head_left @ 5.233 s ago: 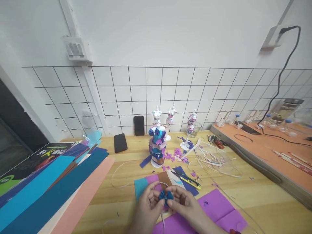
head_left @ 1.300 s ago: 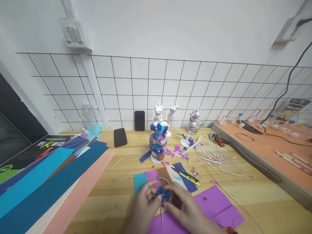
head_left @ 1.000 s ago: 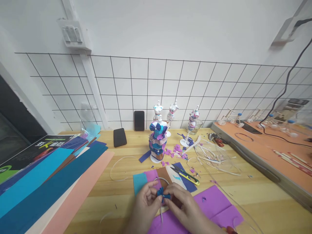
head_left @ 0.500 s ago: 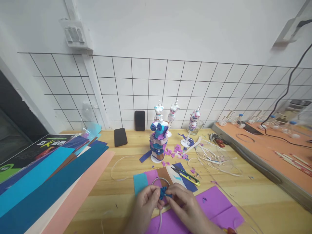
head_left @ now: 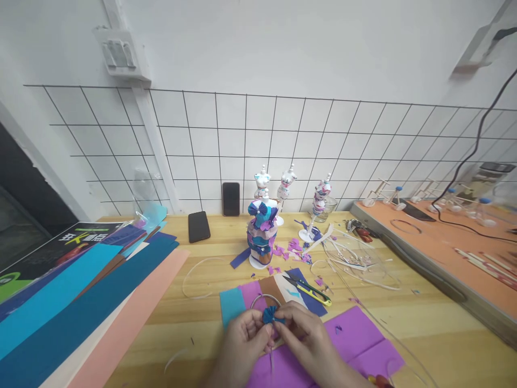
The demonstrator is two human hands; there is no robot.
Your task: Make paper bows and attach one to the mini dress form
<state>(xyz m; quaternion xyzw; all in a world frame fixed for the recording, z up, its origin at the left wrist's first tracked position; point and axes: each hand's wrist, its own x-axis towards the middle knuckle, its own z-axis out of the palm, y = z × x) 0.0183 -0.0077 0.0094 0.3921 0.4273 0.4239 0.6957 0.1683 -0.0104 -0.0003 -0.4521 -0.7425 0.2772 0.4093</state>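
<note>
A small dark-blue pleated paper bow (head_left: 269, 314) is between my two hands. Its left half is fanned out toward my left hand (head_left: 245, 337), whose fingers are behind and beside it with the thumb lower down. My right hand (head_left: 302, 330) pinches the bow near its middle and right side. From under my left fingers a thin pale strip (head_left: 272, 360) hangs down. Behind the bow lies a ring-shaped roll (head_left: 264, 296), partly covered by my hands. Coloured paper pieces (head_left: 232, 307) and yellow-handled thread snips (head_left: 309, 289) lie just beyond.
A small mannequin (head_left: 262, 231) dressed in paper stands ahead, with several barer ones behind. Purple paper (head_left: 359, 339) lies at right, long paper strips (head_left: 133, 302) at left. Tangled pale cord (head_left: 355, 250), two phones (head_left: 199, 226) and an orange-topped board (head_left: 436, 226) surround the work area.
My left thumb has shifted down off the bow, so more of its fanned left half shows. The hanging strip has swung slightly right. My right hand stays nearly in place.
</note>
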